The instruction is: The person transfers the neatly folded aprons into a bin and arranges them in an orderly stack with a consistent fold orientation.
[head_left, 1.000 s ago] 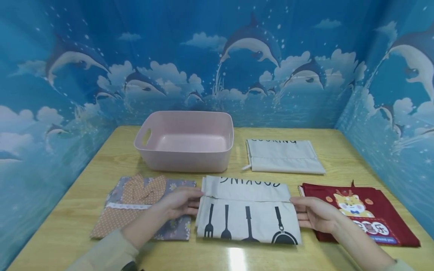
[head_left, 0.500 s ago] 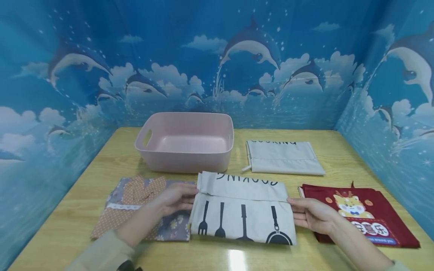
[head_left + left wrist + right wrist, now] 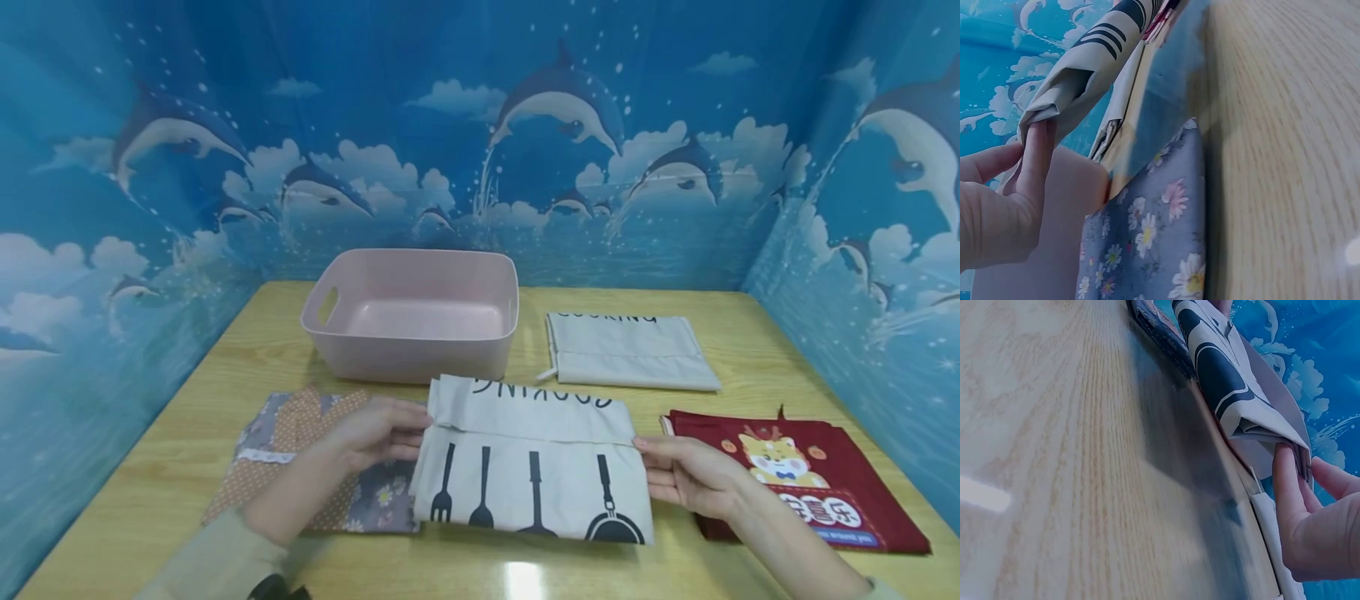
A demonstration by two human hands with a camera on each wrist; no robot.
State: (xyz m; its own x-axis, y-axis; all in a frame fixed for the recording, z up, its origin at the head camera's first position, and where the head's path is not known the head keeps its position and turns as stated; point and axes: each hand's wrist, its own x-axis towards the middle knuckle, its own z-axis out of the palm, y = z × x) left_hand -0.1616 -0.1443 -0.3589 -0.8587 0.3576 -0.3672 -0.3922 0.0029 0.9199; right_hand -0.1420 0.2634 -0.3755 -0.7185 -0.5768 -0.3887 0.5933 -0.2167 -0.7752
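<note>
A folded cream apron [image 3: 536, 458] with dark utensil prints and "COOKING" lettering is held up off the table between my hands. My left hand [image 3: 378, 433] pinches its left edge, thumb above and fingers beneath, as the left wrist view shows. At the opposite edge my right hand [image 3: 693, 475] pinches it the same way. Under the left hand lies a folded grey floral apron [image 3: 386, 500] with a dotted bow, partly covered by hand and arm. A folded red apron [image 3: 862, 467] with a cartoon animal lies by the right hand.
Behind the left hand stands a pink plastic basin [image 3: 420, 358] with nothing visible inside. Another folded cream apron [image 3: 630, 354] lies to its right. A dolphin-print curtain [image 3: 480, 167] encloses the wooden table [image 3: 172, 433] at back and sides.
Both hands have lifted the cream apron off the table and shifted it slightly left, its left side rising more. The basin and the other aprons have stayed put.
</note>
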